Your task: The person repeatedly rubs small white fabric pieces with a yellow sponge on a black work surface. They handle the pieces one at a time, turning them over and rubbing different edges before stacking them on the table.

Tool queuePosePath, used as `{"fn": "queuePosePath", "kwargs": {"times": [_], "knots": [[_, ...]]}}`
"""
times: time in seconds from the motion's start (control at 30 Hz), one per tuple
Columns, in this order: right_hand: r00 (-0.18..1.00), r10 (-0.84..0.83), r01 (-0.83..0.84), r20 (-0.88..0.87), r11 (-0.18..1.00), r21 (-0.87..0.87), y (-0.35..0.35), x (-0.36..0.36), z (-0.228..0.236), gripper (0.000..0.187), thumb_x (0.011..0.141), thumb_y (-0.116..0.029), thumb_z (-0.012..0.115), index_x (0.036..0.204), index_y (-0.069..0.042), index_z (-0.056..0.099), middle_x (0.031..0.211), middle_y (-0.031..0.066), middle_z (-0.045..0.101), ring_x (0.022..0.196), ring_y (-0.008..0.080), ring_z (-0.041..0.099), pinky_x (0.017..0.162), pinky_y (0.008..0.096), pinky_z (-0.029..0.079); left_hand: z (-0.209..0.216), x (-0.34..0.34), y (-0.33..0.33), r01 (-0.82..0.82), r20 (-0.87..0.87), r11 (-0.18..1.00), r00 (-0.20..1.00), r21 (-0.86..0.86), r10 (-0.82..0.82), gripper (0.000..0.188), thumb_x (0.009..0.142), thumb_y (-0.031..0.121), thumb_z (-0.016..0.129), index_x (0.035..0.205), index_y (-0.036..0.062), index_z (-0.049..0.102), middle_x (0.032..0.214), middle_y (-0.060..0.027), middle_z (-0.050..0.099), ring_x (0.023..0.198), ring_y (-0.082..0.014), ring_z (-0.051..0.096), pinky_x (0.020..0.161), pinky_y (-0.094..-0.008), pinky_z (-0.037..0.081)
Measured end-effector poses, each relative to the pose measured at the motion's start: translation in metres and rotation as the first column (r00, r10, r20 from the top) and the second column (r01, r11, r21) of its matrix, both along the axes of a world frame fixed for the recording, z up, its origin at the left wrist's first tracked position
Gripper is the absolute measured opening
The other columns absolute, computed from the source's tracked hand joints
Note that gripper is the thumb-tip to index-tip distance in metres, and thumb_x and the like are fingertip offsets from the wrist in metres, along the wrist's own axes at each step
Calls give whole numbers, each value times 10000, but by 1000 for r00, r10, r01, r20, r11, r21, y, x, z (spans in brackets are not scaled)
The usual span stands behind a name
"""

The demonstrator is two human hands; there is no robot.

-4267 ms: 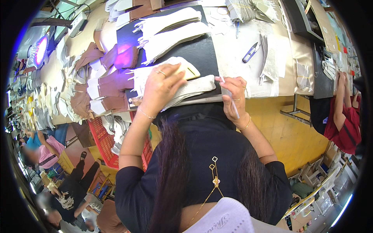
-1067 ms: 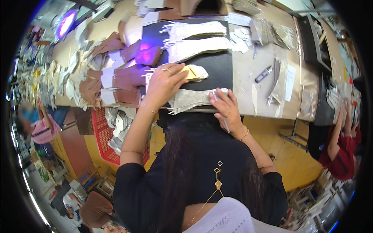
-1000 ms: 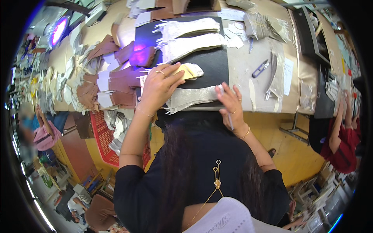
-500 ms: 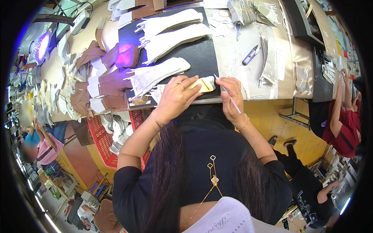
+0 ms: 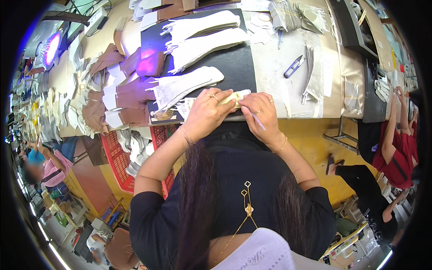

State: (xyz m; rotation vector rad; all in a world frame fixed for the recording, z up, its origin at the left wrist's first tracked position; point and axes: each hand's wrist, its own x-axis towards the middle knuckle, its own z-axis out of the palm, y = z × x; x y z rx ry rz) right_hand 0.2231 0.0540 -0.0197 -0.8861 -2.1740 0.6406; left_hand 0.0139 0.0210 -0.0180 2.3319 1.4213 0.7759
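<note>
At the table's near edge, my left hand (image 5: 208, 109) is closed over a pale yellow, rounded piece (image 5: 243, 93), pressing it on the black mat (image 5: 240, 63). My right hand (image 5: 263, 112) pinches a thin white pen-like stick (image 5: 258, 121), its tip hidden by the fingers at the piece's right end. Just beyond my left hand lies a stack of white cut pieces (image 5: 189, 83) with fringed ends. Another white stack (image 5: 209, 48) is farther up the mat. Dark-handled thread snips (image 5: 293, 66) rest to the right of my right hand.
Brown cut pieces (image 5: 130, 96) spread across the left of the table, near a glowing purple lamp (image 5: 51, 50). A red plastic basket (image 5: 118, 162) stands below the edge. A black tray (image 5: 348, 29) sits far right. Other people work at both sides, one in red (image 5: 398, 148).
My right hand has moved left onto the pale yellow piece, bringing the stick's tip from beside it to its surface. My left hand stays almost in place.
</note>
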Motion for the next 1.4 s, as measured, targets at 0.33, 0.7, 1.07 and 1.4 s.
{"fn": "queuePosePath", "kwargs": {"times": [0.33, 0.7, 1.07, 1.4], "knots": [[999, -32, 31, -35, 999, -30, -4, 18, 8, 162, 1005, -212, 598, 1013, -60, 651, 957, 112, 666, 876, 293, 628, 956, 460, 443, -7, -1, -1, -4, 77, 998, 997, 63, -1, 230, 828, 193, 785, 1023, 82, 732, 1179, -85, 690, 1040, -256, 630, 884, -398, 498], [957, -29, -30, -289, 980, -197, -10, 7, -8, 372, 1110, -381, 379, 1286, -73, 493, 1251, 155, 679, 1223, 280, 511, 1150, 471, 366, -18, -7, -4, 4, 262, 994, 964, 107, -32, 359, 786, 154, 828, 1105, 100, 674, 1150, -72, 643, 1029, -277, 633, 906, -411, 506], [969, 49, -80, -241, 989, -121, -17, -2, -19, 322, 1060, -238, 540, 1318, -44, 528, 1216, 201, 606, 1121, 366, 604, 1010, 476, 480, 3, -17, -9, 2, 468, 1000, 884, 25, -13, 411, 766, 105, 839, 1139, 85, 667, 1111, -110, 635, 958, -296, 659, 822, -400, 549], [975, 168, -165, -146, 986, 28, -6, -3, -25, 297, 1034, -190, 568, 1288, -36, 574, 1242, 181, 659, 1045, 351, 640, 919, 448, 493, 114, -98, -70, -529, 600, 848, 671, -24, 435, 457, 771, 45, 866, 1176, 34, 654, 1189, -164, 633, 1053, -237, 644, 866, -341, 564]]}}
